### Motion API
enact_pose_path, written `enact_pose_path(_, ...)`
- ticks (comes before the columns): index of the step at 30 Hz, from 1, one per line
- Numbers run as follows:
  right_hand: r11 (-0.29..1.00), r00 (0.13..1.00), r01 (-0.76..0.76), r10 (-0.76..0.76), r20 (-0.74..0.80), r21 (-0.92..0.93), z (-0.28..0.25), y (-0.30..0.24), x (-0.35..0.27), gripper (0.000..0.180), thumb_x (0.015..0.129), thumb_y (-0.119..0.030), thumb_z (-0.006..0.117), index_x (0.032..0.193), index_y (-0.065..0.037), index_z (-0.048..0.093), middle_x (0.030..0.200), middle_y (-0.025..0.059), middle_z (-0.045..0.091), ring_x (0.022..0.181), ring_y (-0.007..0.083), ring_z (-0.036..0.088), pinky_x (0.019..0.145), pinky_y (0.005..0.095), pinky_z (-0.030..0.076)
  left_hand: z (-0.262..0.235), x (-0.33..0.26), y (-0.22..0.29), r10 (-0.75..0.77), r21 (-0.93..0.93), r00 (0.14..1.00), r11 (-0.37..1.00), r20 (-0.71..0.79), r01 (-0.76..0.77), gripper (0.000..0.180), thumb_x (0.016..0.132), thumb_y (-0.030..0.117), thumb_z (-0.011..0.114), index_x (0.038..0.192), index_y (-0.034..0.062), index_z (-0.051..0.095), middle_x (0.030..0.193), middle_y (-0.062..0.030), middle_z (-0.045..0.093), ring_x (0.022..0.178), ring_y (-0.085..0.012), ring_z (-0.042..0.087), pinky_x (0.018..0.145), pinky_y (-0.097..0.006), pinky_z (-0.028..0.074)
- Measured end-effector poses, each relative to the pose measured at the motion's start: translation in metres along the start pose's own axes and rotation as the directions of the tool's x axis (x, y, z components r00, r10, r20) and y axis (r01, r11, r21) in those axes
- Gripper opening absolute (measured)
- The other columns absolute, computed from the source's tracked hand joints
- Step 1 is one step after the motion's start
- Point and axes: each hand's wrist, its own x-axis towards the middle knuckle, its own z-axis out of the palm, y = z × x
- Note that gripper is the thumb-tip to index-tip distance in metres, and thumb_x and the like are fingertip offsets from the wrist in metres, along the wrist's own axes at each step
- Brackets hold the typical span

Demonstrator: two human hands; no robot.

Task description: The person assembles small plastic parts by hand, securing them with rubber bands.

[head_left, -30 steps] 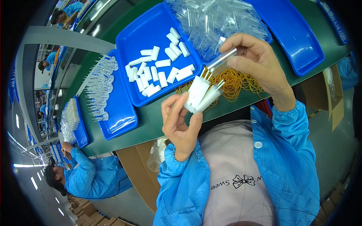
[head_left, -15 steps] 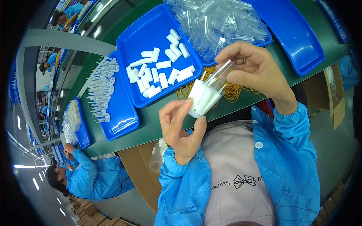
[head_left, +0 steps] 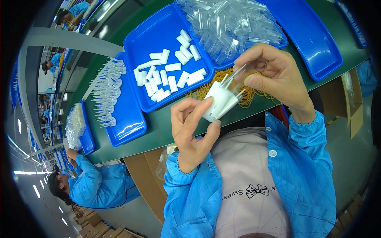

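My left hand (head_left: 193, 133) pinches the lower end of a white plastic assembly (head_left: 220, 100) between thumb and fingers. White blocks sit side by side in it, and thin white pins stick out of its far end. Thumb and fingers of my right hand (head_left: 276, 75) close on a clear plastic cover (head_left: 237, 75). The cover's near end meets the assembly's pin end; whether it is seated there I cannot tell. Behind my hands lies a bundle of yellow rubber bands (head_left: 248, 97).
Loose white blocks lie in a blue tray (head_left: 139, 43). Clear plastic covers (head_left: 226, 29) heap in another, with a blue tray (head_left: 313, 39) to their right. At left, a blue tray (head_left: 131, 115) bears pronged clear parts (head_left: 107, 91). A co-worker (head_left: 99, 184) sits at far left.
Both hands have shifted slightly right with what they hold. The clear cover has tilted, and more of the assembly's pins show beside it.
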Motion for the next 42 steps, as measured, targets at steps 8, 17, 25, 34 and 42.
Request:
enact_pose_path(8, 1.0, 0.999, -0.011, 0.011, 0.03, 0.008, -0.002, -0.001, -0.002, 0.027, 0.083, -0.003, 0.064, 0.108, 0.002, 0.058, 0.095, 0.0094, 0.063, 0.092, 0.0151, 0.062, 0.084, 0.0274, 0.05, -0.001, -0.002, -0.003, -0.061, -0.143, 0.996, 0.987, 0.068, 0.07, 0.047, 0.064, -0.003, 0.068, 0.11, 0.0035, 0.065, 0.108, -0.0103, 0.045, 0.095, -0.0205, 0.051, 0.082, -0.031, 0.046)
enact_pose_path(17, 1.0, 0.998, -0.021, 0.02, 0.059, 0.01, 0.001, -0.002, 0.0, 0.026, 0.081, -0.003, 0.065, 0.106, 0.001, 0.059, 0.093, 0.0087, 0.063, 0.091, 0.0145, 0.062, 0.084, 0.0271, 0.05, -0.001, 0.003, -0.011, -0.103, -0.219, 0.991, 0.968, 0.089, 0.12, 0.045, 0.064, -0.003, 0.067, 0.109, 0.0038, 0.065, 0.108, -0.0101, 0.045, 0.097, -0.0209, 0.051, 0.083, -0.031, 0.045)
enact_pose_path(25, 0.996, 0.996, -0.076, 0.077, -0.035, 0.039, 0.01, -0.005, -0.004, 0.029, 0.079, -0.003, 0.069, 0.105, 0.005, 0.058, 0.097, 0.0099, 0.061, 0.091, 0.0155, 0.062, 0.083, 0.028, 0.05, 0.003, -0.001, -0.008, 0.003, -0.059, 1.0, 0.998, -0.019, -0.004, 0.045, 0.065, -0.004, 0.066, 0.109, 0.0043, 0.065, 0.11, -0.0108, 0.044, 0.094, -0.0203, 0.053, 0.081, -0.03, 0.048)
enact_pose_path(34, 0.998, 0.997, -0.063, 0.063, -0.042, 0.018, 0.009, -0.003, -0.005, 0.026, 0.08, -0.003, 0.066, 0.104, 0.003, 0.059, 0.094, 0.0084, 0.062, 0.091, 0.0142, 0.061, 0.083, 0.0273, 0.049, 0.011, -0.004, -0.013, -0.052, -0.07, 0.997, 0.996, -0.054, 0.048, 0.054, 0.064, -0.002, 0.066, 0.118, 0.0006, 0.057, 0.113, -0.0123, 0.044, 0.095, -0.0207, 0.054, 0.084, -0.033, 0.048)
enact_pose_path(42, 0.998, 0.992, -0.032, 0.038, -0.124, 0.051, 0.012, 0.006, -0.004, 0.024, 0.08, -0.004, 0.068, 0.102, 0.002, 0.06, 0.098, 0.0094, 0.061, 0.094, 0.0164, 0.061, 0.084, 0.0283, 0.049, 0.019, -0.002, -0.018, -0.465, -0.686, 0.88, 0.608, 0.098, 0.399, 0.04, 0.087, 0.019, 0.063, 0.119, 0.001, 0.047, 0.115, -0.0106, 0.055, 0.102, -0.018, 0.055, 0.082, -0.032, 0.048)
